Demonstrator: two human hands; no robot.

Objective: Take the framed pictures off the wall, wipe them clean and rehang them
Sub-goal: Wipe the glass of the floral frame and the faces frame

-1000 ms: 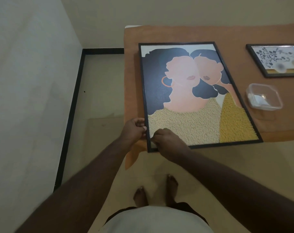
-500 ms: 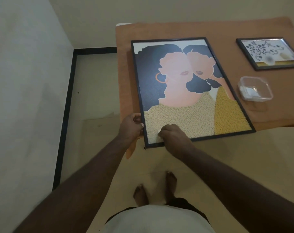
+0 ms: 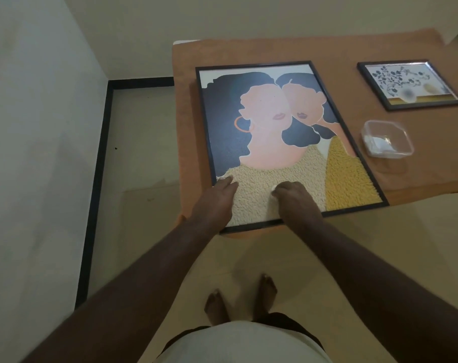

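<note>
Large black-framed picture of two faces with dark hair (image 3: 280, 137) lies flat, face up, on the orange-brown cloth-covered tabletop (image 3: 249, 52). Its near-left corner sticks out slightly past the tabletop's near edge.

Left hand (image 3: 217, 200): fingers straight, lying flat on the picture's near-left area, pressing on the beige textured part just inside the left frame edge. Not gripping anything.

Right hand (image 3: 293, 197): fingers curled, knuckles up, resting on the picture's lower middle over the same beige area. It holds a small white wipe (image 3: 273, 189); only a bit of it shows at the fingertips on the left side of the hand, touching the picture surface. Can't tell if the wipe is cloth or tissue.

Small black-framed picture with a dark floral print (image 3: 408, 83) lies flat at the far right of the tabletop, well apart from the large one. Part of its print is blurred.

Clear square plastic container (image 3: 387, 138) sits between the two pictures, nearer the right edge of the large one and not touching it. Something white lies inside; can't tell what.

Person stands at the near edge of the tabletop, bare feet (image 3: 241, 302) on the pale floor (image 3: 144, 142). White wall (image 3: 39, 127) on the left, black skirting strip (image 3: 94, 192) along its base.
</note>
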